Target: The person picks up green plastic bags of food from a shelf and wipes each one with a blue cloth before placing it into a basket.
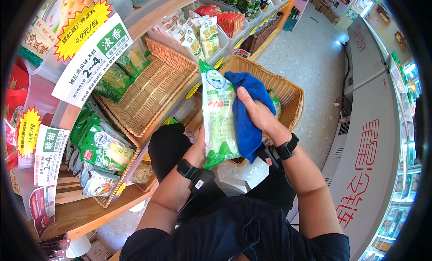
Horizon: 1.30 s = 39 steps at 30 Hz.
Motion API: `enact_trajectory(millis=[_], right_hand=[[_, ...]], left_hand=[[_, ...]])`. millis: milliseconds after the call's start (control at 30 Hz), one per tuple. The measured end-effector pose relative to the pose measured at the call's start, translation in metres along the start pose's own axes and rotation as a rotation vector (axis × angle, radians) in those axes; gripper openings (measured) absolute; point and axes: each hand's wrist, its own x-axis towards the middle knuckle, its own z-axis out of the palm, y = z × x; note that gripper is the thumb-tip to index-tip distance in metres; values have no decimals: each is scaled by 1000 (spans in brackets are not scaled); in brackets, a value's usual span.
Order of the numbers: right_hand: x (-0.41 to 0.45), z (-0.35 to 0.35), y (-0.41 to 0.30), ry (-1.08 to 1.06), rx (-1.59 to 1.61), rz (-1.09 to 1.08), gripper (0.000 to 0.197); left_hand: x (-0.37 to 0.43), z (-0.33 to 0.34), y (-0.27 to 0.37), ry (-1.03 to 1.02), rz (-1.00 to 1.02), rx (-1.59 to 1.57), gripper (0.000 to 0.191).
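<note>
My left hand [199,143] supports a green-and-white plastic food packet [219,122] from its left edge, the fingers hidden behind it. The packet stands roughly upright before me and bears printing. Pressed to its right side is a blue cloth [244,112], gripped in my right hand [258,114] with the thumb on top. Behind both hands is a wicker basket [287,89], where another green packet [276,102] partly shows. To the left, a second wicker basket [152,92] tilts on the shelf, holding a few green packets [113,82] at its far end.
Clear bins of small packets [202,35] line the upper shelf. More green packets [104,149] fill a lower wicker basket at left. Price cards [91,62] stick out from the wooden shelf edge. A long grey freezer cabinet [371,126] bounds the speckled floor [310,58] on the right.
</note>
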Motion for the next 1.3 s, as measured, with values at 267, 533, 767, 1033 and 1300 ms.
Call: enact_trajectory(millis=[267, 533, 767, 1033, 1300], right_hand=[[-51, 42, 34, 173, -74, -43, 44], [-72, 54, 36, 188, -407, -447, 38], [-58, 55, 42, 241, 255, -275, 59], [-36, -16, 82, 419, 858, 221, 33], [48, -80, 138, 540, 657, 323, 27]], left_hand=[[24, -54, -15, 36, 310, 32, 46], [32, -42, -15, -131, 241, 47, 59], [38, -22, -26, 0, 707, 1181, 55], [36, -14, -26, -122, 426, 1111, 41], [40, -42, 2, 69, 477, 842, 33]])
